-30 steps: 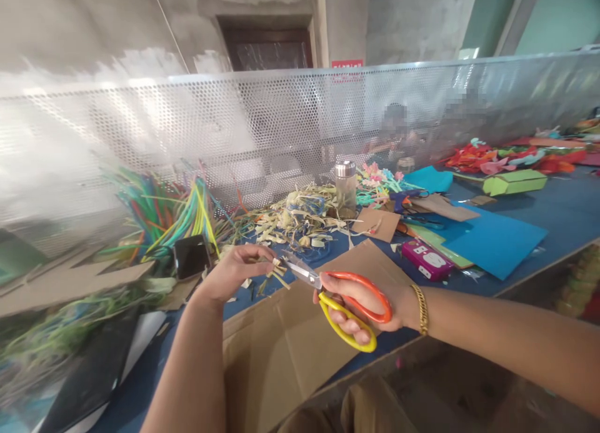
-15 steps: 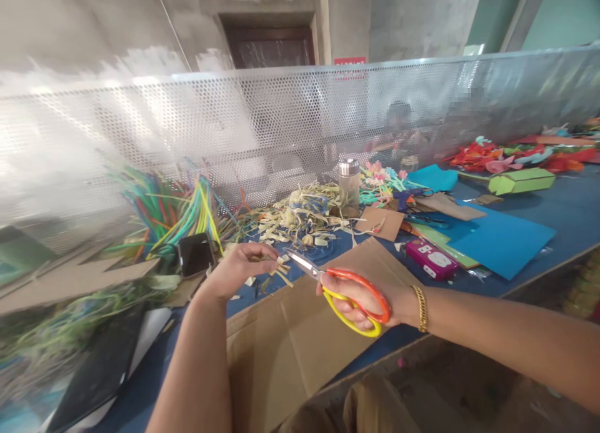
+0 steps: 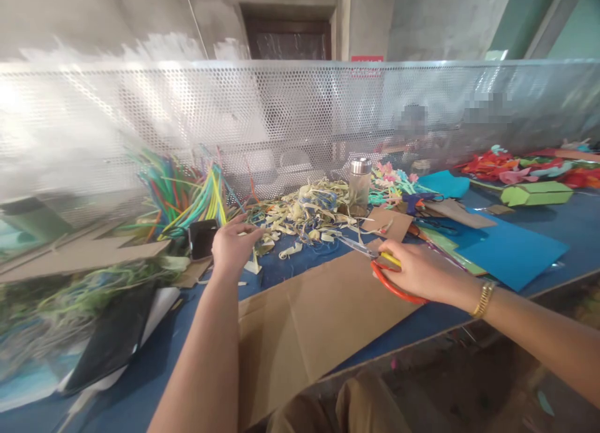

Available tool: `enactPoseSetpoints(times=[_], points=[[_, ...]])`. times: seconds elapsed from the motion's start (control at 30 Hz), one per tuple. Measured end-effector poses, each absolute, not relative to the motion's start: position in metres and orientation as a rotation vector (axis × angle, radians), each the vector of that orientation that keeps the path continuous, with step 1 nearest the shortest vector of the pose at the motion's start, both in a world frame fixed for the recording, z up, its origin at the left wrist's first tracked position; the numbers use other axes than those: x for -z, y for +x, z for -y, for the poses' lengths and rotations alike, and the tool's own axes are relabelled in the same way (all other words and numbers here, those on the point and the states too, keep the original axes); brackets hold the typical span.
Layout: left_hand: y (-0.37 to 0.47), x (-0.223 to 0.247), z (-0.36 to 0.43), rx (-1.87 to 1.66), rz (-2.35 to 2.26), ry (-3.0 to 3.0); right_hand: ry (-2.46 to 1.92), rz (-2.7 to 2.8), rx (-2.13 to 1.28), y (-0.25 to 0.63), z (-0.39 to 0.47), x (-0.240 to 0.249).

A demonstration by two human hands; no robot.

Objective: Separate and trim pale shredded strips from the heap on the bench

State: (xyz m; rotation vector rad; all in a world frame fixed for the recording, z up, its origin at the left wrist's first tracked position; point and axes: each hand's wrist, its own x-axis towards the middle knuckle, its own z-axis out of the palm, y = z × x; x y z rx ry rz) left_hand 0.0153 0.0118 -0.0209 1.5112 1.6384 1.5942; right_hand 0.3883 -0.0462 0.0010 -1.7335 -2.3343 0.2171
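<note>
Your right hand (image 3: 422, 273) is closed around the scissors (image 3: 373, 253) above the cardboard (image 3: 314, 320).
The red sign's (image 3: 367, 59) writing is too blurred to read; your left hand (image 3: 232, 247), fingers bent, is near the pale strips (image 3: 304, 209), its grip unclear; your right fingers partly hide the 2 handles.

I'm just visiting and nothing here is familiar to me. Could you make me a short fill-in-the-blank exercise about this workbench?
The right hand holds a pair of ____ with one yellow handle and one orange-red handle.
The bracelet on that wrist is ____ in colour.
The bottle beside the heap of pale strips stands ____, not on its side.
The cardboard sheet lies on a ____ tabletop.

Missing words: scissors; gold; upright; blue.
</note>
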Motion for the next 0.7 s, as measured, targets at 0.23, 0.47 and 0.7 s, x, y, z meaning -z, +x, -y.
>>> enactPoseSetpoints(times=[0.23,0.47,0.7], points=[[0.033,0.014,-0.009,-1.827,-1.530,1.176,-1.740,2.553,0.009,0.389,0.046,0.030],[0.034,0.013,-0.010,-1.817,-1.485,1.152,-1.683,2.719,0.404,0.363,0.040,0.008],[0.034,0.008,-0.008,-1.665,-1.124,0.878,-0.963,2.607,-0.092,0.290,-0.018,-0.003]])
